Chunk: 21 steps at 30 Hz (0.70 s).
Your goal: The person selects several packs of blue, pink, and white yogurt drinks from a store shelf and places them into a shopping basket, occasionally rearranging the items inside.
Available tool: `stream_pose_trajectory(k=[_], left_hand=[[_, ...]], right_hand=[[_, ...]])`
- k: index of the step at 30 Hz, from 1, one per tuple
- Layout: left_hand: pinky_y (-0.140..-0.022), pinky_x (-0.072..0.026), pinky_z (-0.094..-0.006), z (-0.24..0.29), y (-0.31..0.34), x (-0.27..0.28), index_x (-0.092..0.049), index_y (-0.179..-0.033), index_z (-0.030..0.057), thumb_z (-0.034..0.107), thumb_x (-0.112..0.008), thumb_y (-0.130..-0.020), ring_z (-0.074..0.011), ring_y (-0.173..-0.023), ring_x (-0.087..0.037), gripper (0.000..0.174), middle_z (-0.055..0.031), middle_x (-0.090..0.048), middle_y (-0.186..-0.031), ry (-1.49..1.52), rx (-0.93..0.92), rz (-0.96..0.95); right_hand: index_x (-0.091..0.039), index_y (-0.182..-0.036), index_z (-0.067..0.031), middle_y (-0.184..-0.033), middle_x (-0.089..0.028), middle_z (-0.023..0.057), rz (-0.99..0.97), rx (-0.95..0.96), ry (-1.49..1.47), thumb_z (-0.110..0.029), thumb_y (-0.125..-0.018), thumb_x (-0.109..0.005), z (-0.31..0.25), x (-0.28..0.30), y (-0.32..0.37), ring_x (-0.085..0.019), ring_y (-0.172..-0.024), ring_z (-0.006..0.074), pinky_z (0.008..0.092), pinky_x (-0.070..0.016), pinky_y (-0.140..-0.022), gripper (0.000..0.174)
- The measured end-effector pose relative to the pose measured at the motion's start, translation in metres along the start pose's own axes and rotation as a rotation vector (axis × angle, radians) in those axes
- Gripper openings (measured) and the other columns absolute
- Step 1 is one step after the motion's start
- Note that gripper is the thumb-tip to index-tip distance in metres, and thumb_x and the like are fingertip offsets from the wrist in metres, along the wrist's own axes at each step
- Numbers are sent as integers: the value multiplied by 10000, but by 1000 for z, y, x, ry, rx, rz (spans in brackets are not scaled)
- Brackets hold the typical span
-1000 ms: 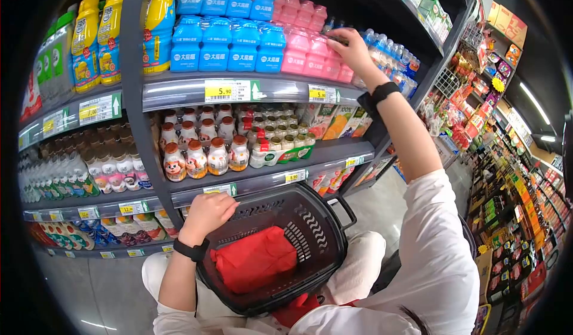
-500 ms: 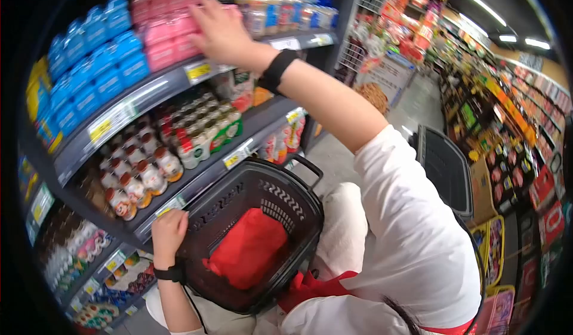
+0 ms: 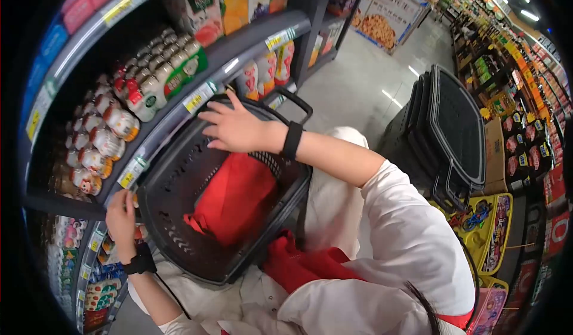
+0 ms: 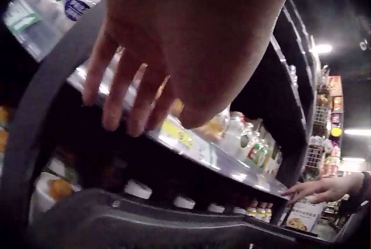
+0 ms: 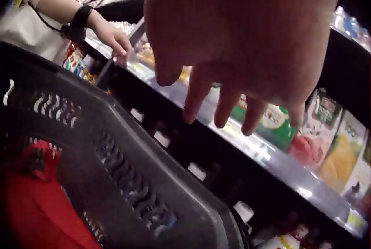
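Note:
A black shopping basket (image 3: 173, 227) stands against the shelf front in the head view, with a folded red cloth bag (image 3: 239, 201) inside. Over the basket's far side hangs my right hand (image 3: 242, 126), fingers spread and holding nothing. The right wrist view shows that hand (image 5: 237, 46) with its fingers extended before the shelf edge. My left hand (image 3: 121, 221) is beside the basket's left end, close to the shelf's price strip. In the left wrist view its fingers (image 4: 119, 101) hang loosely, with nothing in them.
Small white bottles with orange caps (image 3: 95, 150) and a green-wrapped bottle pack (image 3: 158, 75) fill the shelf ahead. Juice cartons (image 3: 236, 7) stand farther right. Stacked black baskets (image 3: 444, 126) are on the floor at right, near a yellow tray (image 3: 486, 233).
My right hand has come down from the pink bottles on the upper shelf to above the basket, empty. The head view has turned down and right. The left hand stays near the basket's left end.

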<state>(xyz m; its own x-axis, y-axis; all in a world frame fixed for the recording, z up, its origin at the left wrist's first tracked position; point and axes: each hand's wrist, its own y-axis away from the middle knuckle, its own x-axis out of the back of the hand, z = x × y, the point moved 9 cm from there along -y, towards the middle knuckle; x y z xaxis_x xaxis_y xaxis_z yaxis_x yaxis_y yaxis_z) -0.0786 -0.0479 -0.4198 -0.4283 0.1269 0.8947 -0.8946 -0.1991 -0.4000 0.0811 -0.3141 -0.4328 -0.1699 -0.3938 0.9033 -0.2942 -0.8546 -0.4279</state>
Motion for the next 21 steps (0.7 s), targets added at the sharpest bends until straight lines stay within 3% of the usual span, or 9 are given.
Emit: stream_pose_trajectory(k=[3, 6, 7, 8, 11, 14, 18, 20, 21], left_hand=[[-686, -473, -406, -53, 21, -20, -582, -1041, 34, 181, -553, -943, -346, -785, -631, 180, -161, -646, -857, 34, 283, -96], [-663, -461, -430, -71, 30, -25, -573, -973, 19, 210, -533, -957, -364, -757, -626, 196, -179, -646, -831, -41, 370, -72], [-656, -453, -470, -71, 32, -33, -577, -945, 21, 288, -487, -978, -378, -774, -634, 284, -201, -650, -841, -227, 354, -209], [-708, -475, -489, -89, 42, -53, -614, -1002, 42, 429, -468, -962, -407, -861, -638, 415, -223, -662, -921, -387, 485, -412], [-798, -501, -482, -93, 64, -88, -587, -1090, -39, 539, -482, -915, -437, -947, -625, 613, -275, -654, -973, -397, 537, -590], [-829, -510, -471, -69, 72, -110, -547, -1115, -110, 555, -498, -898, -442, -966, -623, 702, -312, -642, -978, -391, 464, -777], [-779, -523, -482, -69, 61, -121, -545, -1070, -105, 493, -556, -883, -431, -915, -639, 627, -307, -647, -921, -400, 419, -784], [-758, -527, -485, -68, 55, -129, -546, -1041, -100, 469, -582, -874, -430, -888, -644, 594, -296, -653, -901, -387, 352, -777], [-725, -522, -496, -57, 47, -127, -543, -1013, -73, 398, -618, -869, -442, -844, -643, 499, -289, -654, -870, -384, 348, -756]], right_hand=[[-686, -1065, -148, -1293, -535, 87, -255, -125, 50, -434, -830, -624, 35, -36, 28, -421, -1276, 317, 682, -175, -1053, 375], [-676, -1116, -135, -1266, -545, 142, -669, -339, 229, -469, -816, -633, 66, -49, 52, -475, -1229, 337, 681, -194, -1035, 451], [-658, -1154, -125, -1215, -566, 168, -740, -411, 56, -483, -820, -625, 75, -47, 52, -513, -1182, 348, 666, -196, -1045, 491], [-680, -1093, -55, -1149, -616, 191, -589, -414, -64, -409, -843, -598, 81, -40, 47, -587, -1077, 376, 727, -234, -981, 440], [-666, -1098, -53, -1138, -607, 195, -304, -427, 4, -403, -853, -606, 99, -26, 50, -576, -1098, 372, 675, -275, -996, 432], [-597, -1156, -70, -1182, -578, 173, -698, -505, 120, -399, -855, -622, 96, -33, 73, -546, -1124, 370, 609, -344, -949, 446], [-549, -1225, -79, -1204, -549, 167, -781, -584, 112, -422, -850, -625, 87, -39, 85, -564, -1099, 360, 614, -400, -912, 514], [-557, -1261, -55, -1319, -501, 221, -804, -637, 109, -260, -885, -512, 93, -40, 96, -541, -1127, 443, 703, -356, -914, 431], [-541, -1281, -51, -1355, -466, 231, -842, -673, 151, -254, -886, -509, 100, -41, 102, -530, -1138, 453, 698, -361, -914, 445]])
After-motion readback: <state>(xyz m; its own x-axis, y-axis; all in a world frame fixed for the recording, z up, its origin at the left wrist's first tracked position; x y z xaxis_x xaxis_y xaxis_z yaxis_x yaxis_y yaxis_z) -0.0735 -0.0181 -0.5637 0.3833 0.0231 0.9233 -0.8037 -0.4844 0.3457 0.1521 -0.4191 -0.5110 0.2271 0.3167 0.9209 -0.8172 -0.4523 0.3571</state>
